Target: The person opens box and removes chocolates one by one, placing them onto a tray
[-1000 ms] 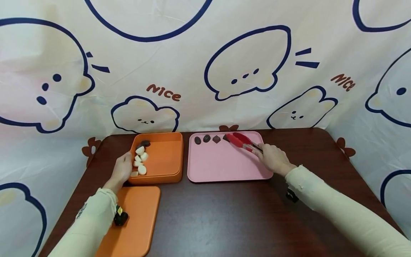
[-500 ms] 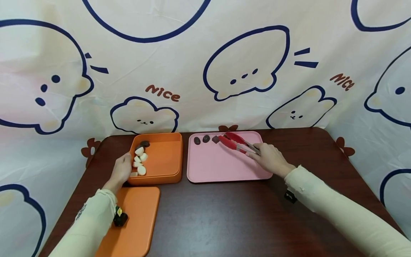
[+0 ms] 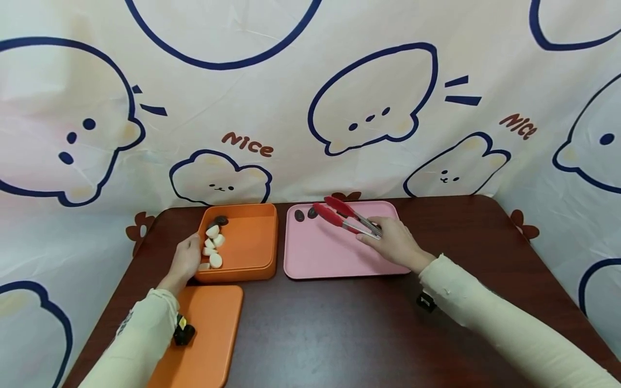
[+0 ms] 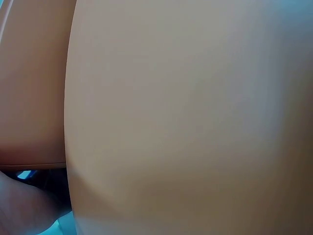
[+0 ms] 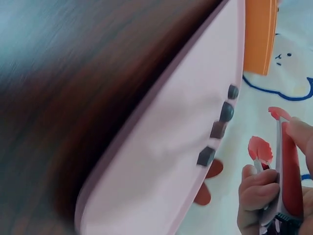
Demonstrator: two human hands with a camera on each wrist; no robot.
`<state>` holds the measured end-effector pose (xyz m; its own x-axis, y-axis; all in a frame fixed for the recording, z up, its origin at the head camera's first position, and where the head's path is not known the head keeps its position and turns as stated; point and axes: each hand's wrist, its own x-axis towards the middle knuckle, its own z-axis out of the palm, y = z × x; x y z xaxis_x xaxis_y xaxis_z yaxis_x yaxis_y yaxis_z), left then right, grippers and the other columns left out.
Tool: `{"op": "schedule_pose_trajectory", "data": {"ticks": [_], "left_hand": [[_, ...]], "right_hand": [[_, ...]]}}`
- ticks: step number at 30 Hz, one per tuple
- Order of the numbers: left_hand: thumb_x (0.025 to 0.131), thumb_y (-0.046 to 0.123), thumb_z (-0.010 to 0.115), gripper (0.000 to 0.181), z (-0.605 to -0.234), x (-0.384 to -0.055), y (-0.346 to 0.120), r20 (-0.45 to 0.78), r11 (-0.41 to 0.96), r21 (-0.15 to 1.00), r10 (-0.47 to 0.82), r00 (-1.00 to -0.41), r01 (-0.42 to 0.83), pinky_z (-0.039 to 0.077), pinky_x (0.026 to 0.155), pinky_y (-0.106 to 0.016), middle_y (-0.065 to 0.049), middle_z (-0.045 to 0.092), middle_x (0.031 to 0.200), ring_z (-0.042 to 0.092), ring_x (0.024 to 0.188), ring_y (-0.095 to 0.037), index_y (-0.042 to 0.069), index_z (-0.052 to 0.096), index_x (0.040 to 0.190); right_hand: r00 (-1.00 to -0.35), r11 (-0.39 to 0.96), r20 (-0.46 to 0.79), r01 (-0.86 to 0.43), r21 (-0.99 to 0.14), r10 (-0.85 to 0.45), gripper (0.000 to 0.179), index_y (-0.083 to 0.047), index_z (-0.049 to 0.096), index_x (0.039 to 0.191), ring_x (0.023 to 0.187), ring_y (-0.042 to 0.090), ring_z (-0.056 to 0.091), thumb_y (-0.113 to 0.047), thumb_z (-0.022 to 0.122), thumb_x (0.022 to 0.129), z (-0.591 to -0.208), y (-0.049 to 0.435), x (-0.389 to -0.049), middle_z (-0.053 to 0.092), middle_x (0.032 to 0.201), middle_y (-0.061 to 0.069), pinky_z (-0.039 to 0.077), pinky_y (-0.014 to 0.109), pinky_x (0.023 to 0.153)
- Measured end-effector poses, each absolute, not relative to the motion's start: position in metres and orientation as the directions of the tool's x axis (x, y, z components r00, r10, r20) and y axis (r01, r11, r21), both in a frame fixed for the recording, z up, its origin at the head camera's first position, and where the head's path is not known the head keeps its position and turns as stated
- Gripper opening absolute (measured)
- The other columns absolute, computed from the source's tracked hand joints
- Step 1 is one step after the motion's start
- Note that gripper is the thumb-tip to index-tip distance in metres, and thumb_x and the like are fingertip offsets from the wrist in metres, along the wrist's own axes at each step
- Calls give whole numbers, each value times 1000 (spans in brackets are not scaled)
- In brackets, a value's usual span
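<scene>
My right hand [image 3: 395, 242] holds tongs [image 3: 359, 218] with red tips above the pink tray [image 3: 330, 258]. In the right wrist view the tips stand apart with nothing between them. Several dark chocolate-like pieces [image 5: 226, 112] lie in a row along the tray's far edge; in the head view the tongs hide some of them. My left hand [image 3: 186, 258] grips the left wall of the orange box [image 3: 249, 242]; its fingers are partly hidden. Inside the box, white pieces [image 3: 215, 261] and a few dark pieces [image 3: 221, 220] lie along the left side.
A flat orange lid [image 3: 213, 334] lies on the dark wooden table [image 3: 310, 334] in front of the box, under my left forearm. A printed white cloth [image 3: 291, 108] hangs behind the table. Box and tray stand side by side with a narrow gap.
My right hand and the tongs have moved left along the row of dark pieces, and the tongs look raised. The left hand stays on the box.
</scene>
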<state>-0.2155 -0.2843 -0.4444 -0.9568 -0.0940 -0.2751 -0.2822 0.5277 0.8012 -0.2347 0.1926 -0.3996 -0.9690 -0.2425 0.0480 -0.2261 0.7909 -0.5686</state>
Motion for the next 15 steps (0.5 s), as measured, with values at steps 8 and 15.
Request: {"op": "schedule_pose_trajectory", "data": {"ticks": [8,15], "left_hand": [[110,44,9,59,-449,-218,-282,-218,519,815,-139,-966,-258,48,81,-42,-22,55,90,55,80,-34,2,50,102],[111,42,11,50,-449,-217,-283,-189,525,813,-168,-967,-250,34,65,-35,-9,36,71,35,61,-24,7,33,83]], "right_hand": [[-962,765,68,-252,-592,-264,41,-9,71,118,65,17,51,-39,77,90,-398,167,-231,61,74,3,39,27,55],[-955,773,49,-267,-575,-294,51,-6,69,126,68,16,53,-40,77,89,-397,145,-231,66,82,3,41,26,56]]}}
